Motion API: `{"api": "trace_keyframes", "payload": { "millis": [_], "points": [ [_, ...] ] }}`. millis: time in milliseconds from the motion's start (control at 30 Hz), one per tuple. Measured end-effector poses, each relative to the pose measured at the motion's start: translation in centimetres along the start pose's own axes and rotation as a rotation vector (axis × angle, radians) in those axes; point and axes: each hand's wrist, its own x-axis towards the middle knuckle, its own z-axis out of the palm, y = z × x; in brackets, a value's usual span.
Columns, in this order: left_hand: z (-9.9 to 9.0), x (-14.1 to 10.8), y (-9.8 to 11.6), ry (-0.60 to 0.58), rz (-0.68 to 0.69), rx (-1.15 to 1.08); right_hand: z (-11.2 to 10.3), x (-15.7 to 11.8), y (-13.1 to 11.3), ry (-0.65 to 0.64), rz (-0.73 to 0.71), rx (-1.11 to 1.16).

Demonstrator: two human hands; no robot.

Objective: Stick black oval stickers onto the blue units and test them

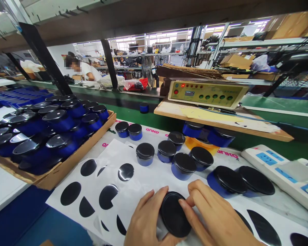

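Observation:
My left hand is wrapped around a round piece with a black top, low in the middle of the head view. The thumb of my right hand presses on the right edge of that top, its other fingers curled close by. The sides of the held piece are hidden. Left of my hands lie white sheets bearing round black stickers, some only partly visible. Beyond my hands stand several blue round containers with glossy black tops.
A cardboard tray at left is heaped with similar blue containers. A control box sits on a wooden board at the back. At right is a power strip. Another person works in the background.

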Motion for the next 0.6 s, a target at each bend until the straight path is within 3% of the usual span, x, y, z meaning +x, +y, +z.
{"api": "trace_keyframes", "payload": {
  "millis": [233, 433, 500, 600],
  "points": [
    [0.0, 0.0, 0.2, 0.014, 0.001, -0.031, 0.5, -0.4, -0.1, 0.017, -0.108, -0.186],
    [-0.2, -0.2, 0.1, -0.019, -0.051, -0.037, -1.0, 1.0, 1.3, -0.086, 0.165, -0.029],
    [-0.1, -0.3, 0.0, -0.047, -0.055, -0.028, -1.5, 1.2, 1.5, -0.094, 0.100, 0.009],
    [0.5, -0.3, -0.3, -0.076, -0.092, 0.009, -1.7, 1.2, 1.0, -0.172, -0.143, 0.013]
  ]
}}
